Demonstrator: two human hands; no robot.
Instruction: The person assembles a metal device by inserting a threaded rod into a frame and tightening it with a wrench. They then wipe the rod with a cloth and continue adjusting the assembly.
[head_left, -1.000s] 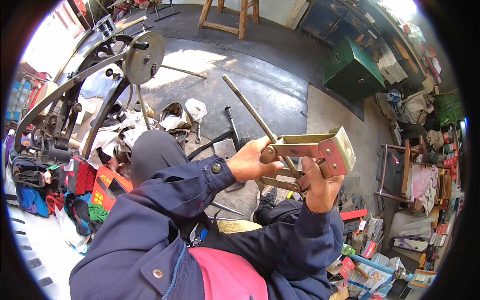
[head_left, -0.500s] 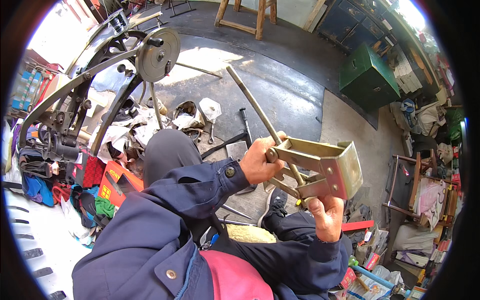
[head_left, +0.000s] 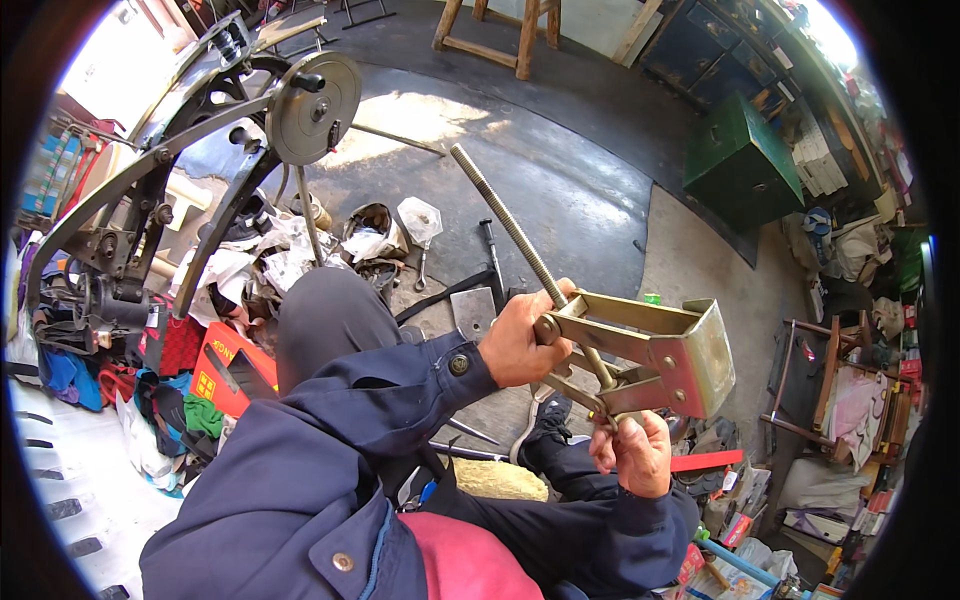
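Note:
A brassy metal scissor jack (head_left: 693, 362) is held up in front of me, tilted, with a broad U-shaped bracket at its right end. Its long threaded rod (head_left: 505, 222) slants up to the far left. My left hand (head_left: 522, 340) is wrapped round the pivot joint where the rod passes through. Below the bracket, my right hand (head_left: 642, 455) pinches at the rod's lower end with thumb and fingers. The fingertips partly cover that end. Under the jack, my dark shoe (head_left: 547, 430) rests on the floor.
To the left stands a hand-cranked black machine with a round wheel (head_left: 315, 107). Shoes, cloth and an orange box (head_left: 230, 370) lie beneath it. A hammer (head_left: 490, 245) lies on the floor ahead. At right are a green box (head_left: 745, 165) and a folding chair (head_left: 822, 380).
The jack has shifted slightly right and down. My right hand has moved left and lower, from under the bracket to the rod's lower end. The left hand keeps its hold.

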